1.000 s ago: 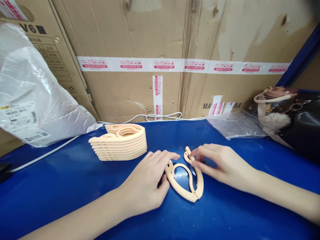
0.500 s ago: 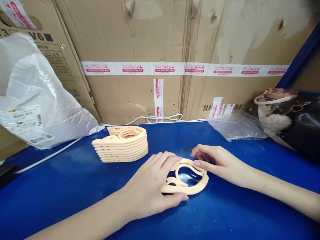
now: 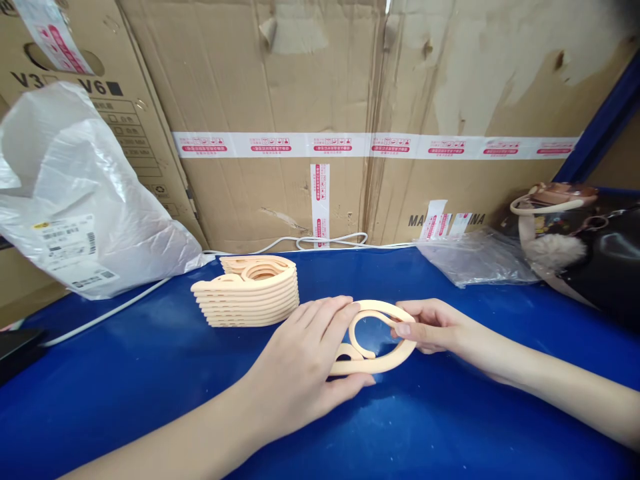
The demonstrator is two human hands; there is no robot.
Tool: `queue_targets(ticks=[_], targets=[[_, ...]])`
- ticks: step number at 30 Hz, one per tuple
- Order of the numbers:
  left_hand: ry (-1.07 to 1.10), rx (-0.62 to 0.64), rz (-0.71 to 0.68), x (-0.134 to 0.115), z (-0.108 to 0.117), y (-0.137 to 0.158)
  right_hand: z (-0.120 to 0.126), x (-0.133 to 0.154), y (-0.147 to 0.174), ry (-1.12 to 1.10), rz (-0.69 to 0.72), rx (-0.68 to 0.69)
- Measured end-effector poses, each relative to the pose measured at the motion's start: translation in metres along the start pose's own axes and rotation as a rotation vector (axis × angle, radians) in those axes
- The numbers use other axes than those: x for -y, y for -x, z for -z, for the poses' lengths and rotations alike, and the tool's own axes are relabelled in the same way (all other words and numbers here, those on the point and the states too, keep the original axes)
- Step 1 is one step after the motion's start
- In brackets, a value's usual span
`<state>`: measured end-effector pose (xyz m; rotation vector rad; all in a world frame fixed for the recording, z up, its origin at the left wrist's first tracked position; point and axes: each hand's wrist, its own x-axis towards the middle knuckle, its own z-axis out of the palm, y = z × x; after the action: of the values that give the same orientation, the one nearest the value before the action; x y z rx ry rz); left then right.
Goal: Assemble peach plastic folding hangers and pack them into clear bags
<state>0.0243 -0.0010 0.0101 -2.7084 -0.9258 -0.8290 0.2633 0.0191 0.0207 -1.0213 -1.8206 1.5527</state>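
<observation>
A beige plastic folding hanger [image 3: 371, 366], folded into a teardrop shape with a curled hook inside, is held just over the blue tabletop. My left hand [image 3: 305, 367] grips its left part from above, fingers over the far edge and thumb along the near edge; the hanger's left end is hidden under the palm. At the rounded right end, my right hand [image 3: 436, 328] pinches the hanger, thumb on top and fingers behind. Left of it and further back, a neat stack of several matching folded hangers [image 3: 247, 303] stands on the table.
A blue tabletop [image 3: 450, 427] runs back to large cardboard boxes [image 3: 280, 73]. On the left lie a white plastic parcel bag [image 3: 100, 200], a white cable [image 3: 107, 312] and a dark object [image 3: 20, 350]. A clear plastic bag [image 3: 470, 260] and a black bag [image 3: 613, 253] are at right.
My right hand has closed on the hanger's right end, where its fingers were partly raised before. The hanger has lifted slightly off the table. My left hand keeps its grip.
</observation>
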Motion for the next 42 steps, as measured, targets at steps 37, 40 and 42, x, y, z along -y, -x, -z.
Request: queue_targets(ticks=[37, 40, 42], targets=[[0.168, 0.235, 0.518, 0.122, 0.105, 0.011, 0.025, -0.009, -0.009, 1.061, 0.282, -0.028], [0.193, 0.244, 0.518, 0.125, 0.104, 0.013, 0.025, -0.009, -0.009, 1.054, 0.292, -0.029], [0.211, 0.253, 0.515, 0.126, 0.103, 0.013, 0.025, -0.009, -0.009, 1.052, 0.296, -0.032]])
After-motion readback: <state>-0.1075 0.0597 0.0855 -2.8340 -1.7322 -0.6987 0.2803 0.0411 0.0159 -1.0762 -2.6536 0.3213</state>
